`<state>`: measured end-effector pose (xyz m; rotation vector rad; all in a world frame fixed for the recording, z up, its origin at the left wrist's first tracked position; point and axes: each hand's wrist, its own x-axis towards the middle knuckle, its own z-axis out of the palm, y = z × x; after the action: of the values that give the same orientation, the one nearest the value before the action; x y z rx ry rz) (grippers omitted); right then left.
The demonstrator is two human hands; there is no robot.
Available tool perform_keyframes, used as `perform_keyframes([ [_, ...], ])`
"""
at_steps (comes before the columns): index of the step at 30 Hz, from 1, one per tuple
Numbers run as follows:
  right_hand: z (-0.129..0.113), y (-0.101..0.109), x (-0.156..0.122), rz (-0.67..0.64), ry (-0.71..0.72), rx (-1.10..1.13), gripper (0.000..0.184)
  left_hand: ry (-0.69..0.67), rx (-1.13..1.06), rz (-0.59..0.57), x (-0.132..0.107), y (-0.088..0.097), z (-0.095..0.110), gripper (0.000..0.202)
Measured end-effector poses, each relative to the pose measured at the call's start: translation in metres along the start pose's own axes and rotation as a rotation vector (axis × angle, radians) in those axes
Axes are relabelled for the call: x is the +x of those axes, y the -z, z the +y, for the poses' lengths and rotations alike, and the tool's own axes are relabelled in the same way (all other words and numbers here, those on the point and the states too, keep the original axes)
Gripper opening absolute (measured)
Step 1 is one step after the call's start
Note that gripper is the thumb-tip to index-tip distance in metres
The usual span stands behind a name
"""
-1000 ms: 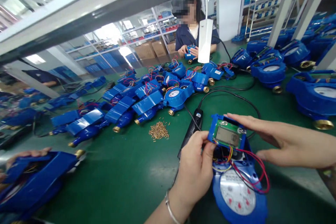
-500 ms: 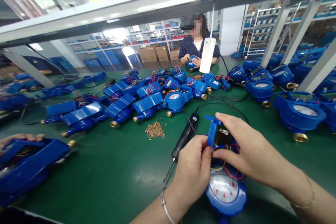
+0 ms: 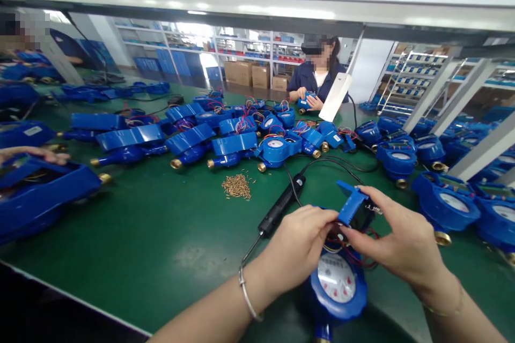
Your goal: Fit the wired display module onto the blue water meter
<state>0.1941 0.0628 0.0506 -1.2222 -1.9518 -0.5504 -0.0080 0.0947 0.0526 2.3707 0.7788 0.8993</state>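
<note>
Since the last look, the blue plastic cover [image 3: 352, 203] has swung further toward my right hand [image 3: 386, 241], its dark underside facing that hand. Both grips are clenched on it, with my left hand [image 3: 300, 246] holding its lower end from the side and both wrists raised above the blue water meter [image 3: 336, 278]. Red wires [image 3: 372, 234] run from the meter up to the cover, and the electric screwdriver [image 3: 277, 214] lies just beside on the green worktop [image 3: 120, 225].

Grn workbench [image 3: 132, 225], w/ rows of blue water meters [image 3: 276, 149], brass pins pile [image 3: 236, 186], elec screwdriver [image 3: 277, 214], black cables [image 3: 333, 161]
</note>
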Motion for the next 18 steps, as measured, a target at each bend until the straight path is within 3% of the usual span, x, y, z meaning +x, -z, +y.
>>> perform_keyframes([
  [4, 0.001, -0.004, -0.001, 0.013, -0.083, 0.009, 0.051, -0.01, -0.073, -0.177, 0.007, 0.013, -0.01, 0.029],
  [9, 0.004, -0.007, -0.004, -0.014, -0.266, 0.134, 0.053, -0.117, -0.151, -0.399, 0.008, 0.032, -0.017, 0.037],
  [11, 0.004, -0.008, -0.005, -0.016, -0.291, 0.16, 0.054, -0.126, -0.086, -0.357, 0.008, 0.032, -0.019, 0.037],
  [15, 0.001, -0.012, -0.006, -0.035, -0.346, 0.233, 0.053, -0.072, 0.053, -0.049, 0.02, 0.015, -0.027, 0.032],
  [18, 0.001, -0.015, -0.006, -0.055, -0.377, 0.281, 0.051, -0.073, 0.041, -0.036, 0.036, -0.003, -0.037, 0.025],
])
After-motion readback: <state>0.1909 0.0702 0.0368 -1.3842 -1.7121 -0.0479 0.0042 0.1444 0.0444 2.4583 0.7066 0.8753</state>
